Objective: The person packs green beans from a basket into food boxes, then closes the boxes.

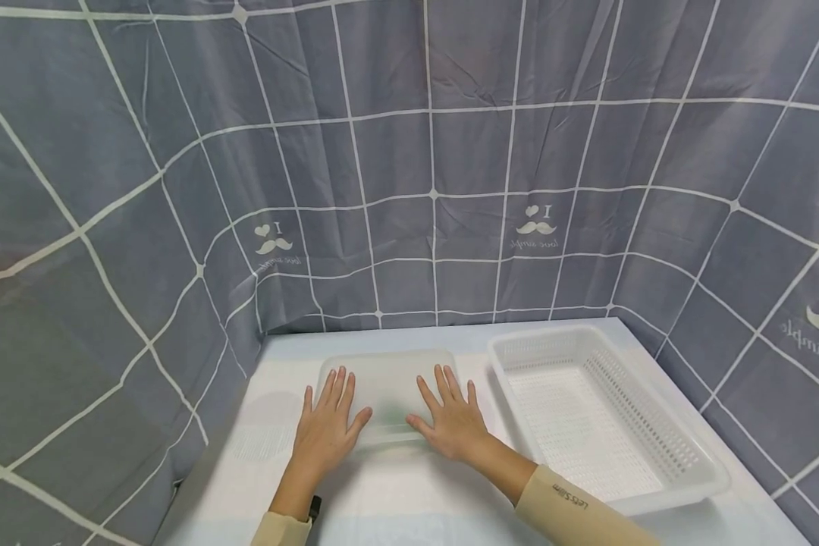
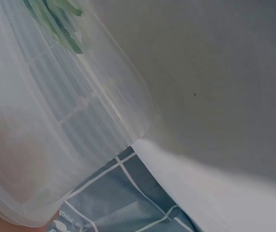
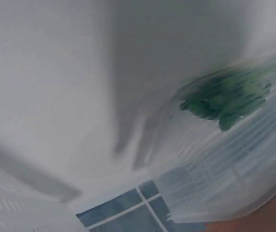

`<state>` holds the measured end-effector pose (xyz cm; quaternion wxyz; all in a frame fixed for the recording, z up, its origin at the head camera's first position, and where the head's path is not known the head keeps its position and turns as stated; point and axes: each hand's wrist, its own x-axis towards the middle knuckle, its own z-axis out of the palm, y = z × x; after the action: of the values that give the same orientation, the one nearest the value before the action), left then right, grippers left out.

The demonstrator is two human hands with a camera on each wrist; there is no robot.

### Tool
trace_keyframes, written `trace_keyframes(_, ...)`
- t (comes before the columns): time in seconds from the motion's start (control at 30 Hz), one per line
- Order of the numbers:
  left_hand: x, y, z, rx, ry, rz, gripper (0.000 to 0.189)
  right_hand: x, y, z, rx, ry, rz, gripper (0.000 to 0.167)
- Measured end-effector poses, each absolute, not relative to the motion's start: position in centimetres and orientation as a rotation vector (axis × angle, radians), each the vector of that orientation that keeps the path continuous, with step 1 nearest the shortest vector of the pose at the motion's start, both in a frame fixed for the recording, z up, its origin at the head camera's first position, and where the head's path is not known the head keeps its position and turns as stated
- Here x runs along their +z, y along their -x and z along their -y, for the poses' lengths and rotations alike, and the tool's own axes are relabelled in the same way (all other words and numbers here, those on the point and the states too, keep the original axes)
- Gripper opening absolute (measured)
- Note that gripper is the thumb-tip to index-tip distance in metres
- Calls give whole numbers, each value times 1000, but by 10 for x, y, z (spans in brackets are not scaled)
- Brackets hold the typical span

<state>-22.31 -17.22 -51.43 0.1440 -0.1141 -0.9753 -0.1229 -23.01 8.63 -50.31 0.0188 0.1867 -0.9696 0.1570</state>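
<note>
A lidded, translucent plastic box (image 1: 390,379) lies on the table in front of me. Through its wall some green leafy pieces (image 3: 225,99) show in the right wrist view, and green strips (image 2: 60,24) in the left wrist view; their exact kind is blurred. My left hand (image 1: 327,432) rests on the left part of the lid, fingers straight and spread. On the right part lies my right hand (image 1: 452,422), its fingers also spread and extended. Both thumbs point inward, and the hands are apart. The wrist views show only a little skin at the box's rim.
To the right stands a white perforated plastic basket (image 1: 573,425), close to my right forearm. A pale cloth (image 1: 273,371) covers the table. Grey curtains (image 1: 396,167) with white grid lines hang at the back and both sides. A dark band (image 1: 315,506) is on my left wrist.
</note>
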Motion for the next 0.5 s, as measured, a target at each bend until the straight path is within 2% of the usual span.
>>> trace_keyframes(0.5,-512,220,178,-422,361,2853,78,-504,228,-82,511,-606,2996,73)
